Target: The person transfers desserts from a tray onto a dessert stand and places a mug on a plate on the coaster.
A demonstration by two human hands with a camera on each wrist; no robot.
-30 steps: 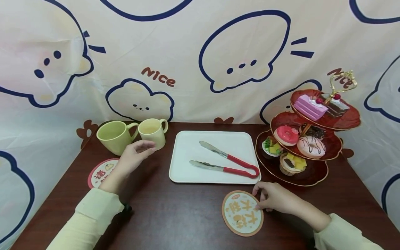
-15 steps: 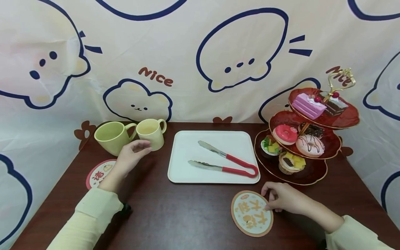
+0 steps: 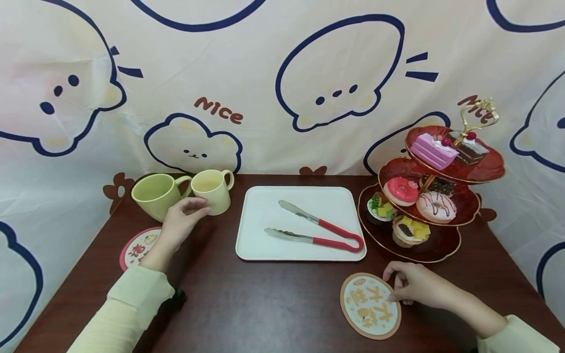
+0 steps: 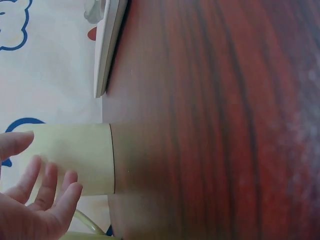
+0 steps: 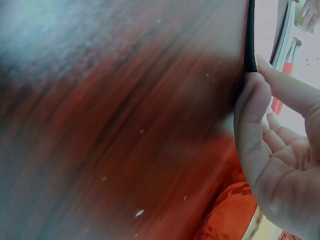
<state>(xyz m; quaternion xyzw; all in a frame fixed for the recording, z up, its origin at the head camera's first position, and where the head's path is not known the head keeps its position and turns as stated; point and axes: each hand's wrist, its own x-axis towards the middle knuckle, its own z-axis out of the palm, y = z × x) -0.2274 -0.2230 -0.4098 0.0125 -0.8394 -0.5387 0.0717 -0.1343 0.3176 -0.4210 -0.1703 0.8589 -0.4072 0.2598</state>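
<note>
Head view showed the round, orange-rimmed coaster (image 3: 371, 308) just left of the nearer right hand (image 3: 421, 285), which pinched its edge; beyond lay the white tray (image 3: 256, 220); the left hand (image 3: 180, 220), relaxed and empty, was beside the small mug (image 3: 214, 193).

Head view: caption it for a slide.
Right hand pinches an orange-rimmed coaster; left hand hovers near a pale yellow mug.

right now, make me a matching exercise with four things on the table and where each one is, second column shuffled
1. tongs
2. orange-rimmed coaster
3. pink-iced doughnut
4. larger mug

A. next to the smaller mug
B. pinched by the right hand
C. on the white tray
D. on the middle tier of the cake stand

Pairs: 1-C, 2-B, 3-D, 4-A
</note>
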